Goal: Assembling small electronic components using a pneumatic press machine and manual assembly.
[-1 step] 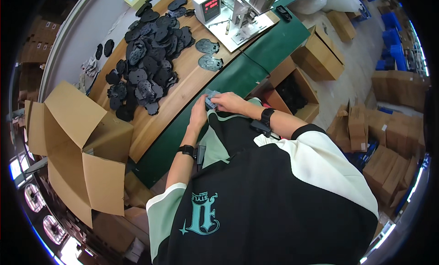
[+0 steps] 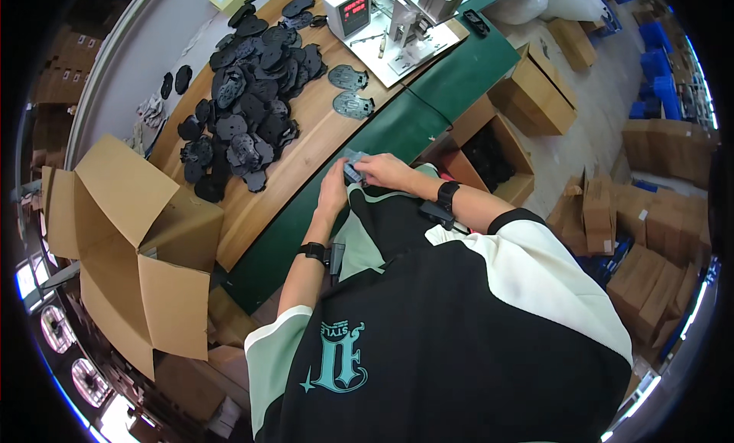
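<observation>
Gripping translucent plastic packet (image 2: 352,168) in left hand (image 2: 332,189) and right hand (image 2: 386,171) near front edge of bench (image 2: 283,248); likely light, soft, slippery, best pinched by edges.

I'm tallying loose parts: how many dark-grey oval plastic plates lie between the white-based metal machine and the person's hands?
2: the farther plate by the machine, the nearer plate just below it. None looks hidden there.
</observation>
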`<state>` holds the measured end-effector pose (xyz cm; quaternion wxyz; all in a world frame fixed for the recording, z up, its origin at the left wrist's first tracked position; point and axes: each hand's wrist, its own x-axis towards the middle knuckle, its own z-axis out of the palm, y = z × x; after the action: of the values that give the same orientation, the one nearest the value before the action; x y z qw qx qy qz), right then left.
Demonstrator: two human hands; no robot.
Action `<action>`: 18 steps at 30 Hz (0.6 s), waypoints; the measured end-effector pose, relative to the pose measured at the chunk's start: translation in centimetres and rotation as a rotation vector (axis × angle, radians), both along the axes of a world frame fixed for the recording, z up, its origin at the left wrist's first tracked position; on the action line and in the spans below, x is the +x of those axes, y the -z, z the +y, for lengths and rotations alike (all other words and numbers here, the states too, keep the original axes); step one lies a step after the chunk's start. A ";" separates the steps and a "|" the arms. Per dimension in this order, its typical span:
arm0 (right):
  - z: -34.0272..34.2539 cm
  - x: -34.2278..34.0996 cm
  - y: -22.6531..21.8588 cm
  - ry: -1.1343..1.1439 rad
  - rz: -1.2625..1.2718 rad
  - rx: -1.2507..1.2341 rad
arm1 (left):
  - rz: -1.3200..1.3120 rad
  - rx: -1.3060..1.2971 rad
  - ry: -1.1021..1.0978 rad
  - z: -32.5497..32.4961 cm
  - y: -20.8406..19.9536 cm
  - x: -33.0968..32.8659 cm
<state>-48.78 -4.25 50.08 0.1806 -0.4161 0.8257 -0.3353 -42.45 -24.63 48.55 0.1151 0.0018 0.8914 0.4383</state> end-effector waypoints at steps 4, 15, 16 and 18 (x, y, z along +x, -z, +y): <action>0.5 0.1 0.8 0.196 0.008 -0.002 | -0.019 -0.003 0.003 0.7 -0.7 -0.2; 0.4 -1.3 -1.7 0.324 -0.160 -0.008 | -0.047 0.015 -0.030 1.0 0.4 0.1; 0.6 -1.6 -2.5 0.332 -0.179 -0.006 | -0.038 0.016 -0.033 1.0 0.6 0.3; 1.0 -1.8 -3.9 0.335 -0.213 -0.013 | -0.025 0.020 -0.038 1.0 0.9 0.4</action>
<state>-50.58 -3.29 54.01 0.2061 -0.2363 0.8575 -0.4079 -42.08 -23.67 47.61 0.1179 -0.0196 0.8852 0.4495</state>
